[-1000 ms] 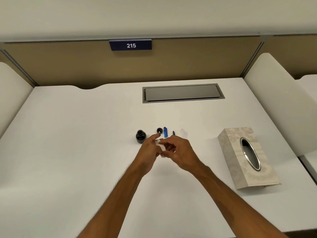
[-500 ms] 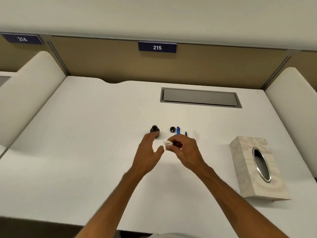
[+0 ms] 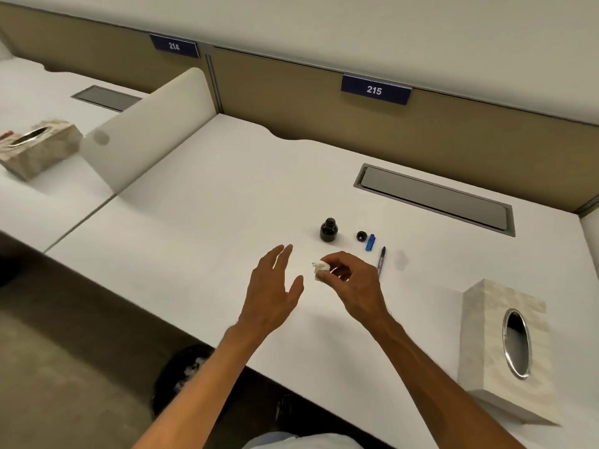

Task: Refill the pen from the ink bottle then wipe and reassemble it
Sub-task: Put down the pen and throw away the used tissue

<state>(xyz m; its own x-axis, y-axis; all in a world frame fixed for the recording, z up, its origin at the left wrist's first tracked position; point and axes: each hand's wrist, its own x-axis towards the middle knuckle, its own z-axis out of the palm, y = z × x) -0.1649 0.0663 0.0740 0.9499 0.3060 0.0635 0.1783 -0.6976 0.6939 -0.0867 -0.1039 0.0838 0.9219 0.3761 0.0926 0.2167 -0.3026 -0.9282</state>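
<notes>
A small dark ink bottle [image 3: 328, 231] stands uncapped on the white desk [image 3: 201, 222]. Its black cap [image 3: 361, 235] lies to its right, beside a blue pen part [image 3: 370, 243]. A thin dark blue pen section [image 3: 381, 260] lies further right, partly behind my right hand. My right hand [image 3: 351, 283] pinches a crumpled white tissue [image 3: 320, 270] between thumb and fingers, above the desk and nearer me than the bottle. My left hand [image 3: 274, 291] hovers just left of the tissue, fingers spread, holding nothing.
A marbled tissue box [image 3: 505, 348] sits at the desk's right front. A grey cable hatch [image 3: 434, 199] is set in the desk behind the pen parts. A white divider [image 3: 146, 124] borders the left side. A dark bin [image 3: 184, 374] stands on the floor below the desk edge.
The view swung left and down, revealing the neighbouring desk and the bin. My left hand has drawn away from the tissue and spread; my right hand keeps holding it.
</notes>
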